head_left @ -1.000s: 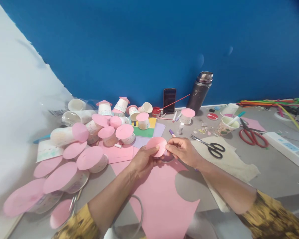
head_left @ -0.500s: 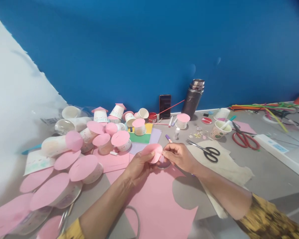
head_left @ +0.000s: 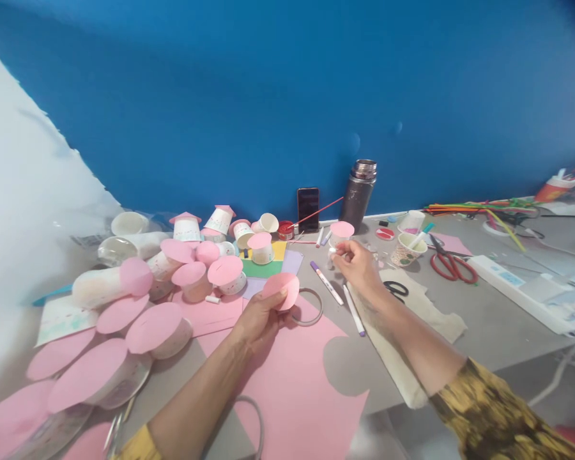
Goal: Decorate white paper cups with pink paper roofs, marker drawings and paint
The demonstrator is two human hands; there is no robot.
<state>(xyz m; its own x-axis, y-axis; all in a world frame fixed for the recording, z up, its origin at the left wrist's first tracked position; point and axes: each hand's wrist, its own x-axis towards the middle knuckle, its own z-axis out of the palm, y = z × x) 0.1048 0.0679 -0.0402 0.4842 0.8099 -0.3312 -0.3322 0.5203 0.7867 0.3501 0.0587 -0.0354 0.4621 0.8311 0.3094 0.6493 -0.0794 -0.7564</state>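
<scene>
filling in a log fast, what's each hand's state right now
Left hand: closed, holding a pink paper disc.
Right hand: curled, at a small white bottle; whether gripping it cannot be told.

I worked at a craft table (head_left: 493,326) against a blue wall (head_left: 268,128) beyond my fingers (head_left: 276,299). Pink-topped paper cups (head_left: 154,327) crowded to their left, cut pink paper (head_left: 297,377) lay beneath, and red-handled scissors (head_left: 453,266) to the right.

Right hand (head_left: 359,267) gone from disc (head_left: 287,289) to bottle (head_left: 331,260). Ring (head_left: 311,322), pens (head_left: 328,285) now uncovered; scissors (head_left: 397,289) partly hidden behind arm.
</scene>
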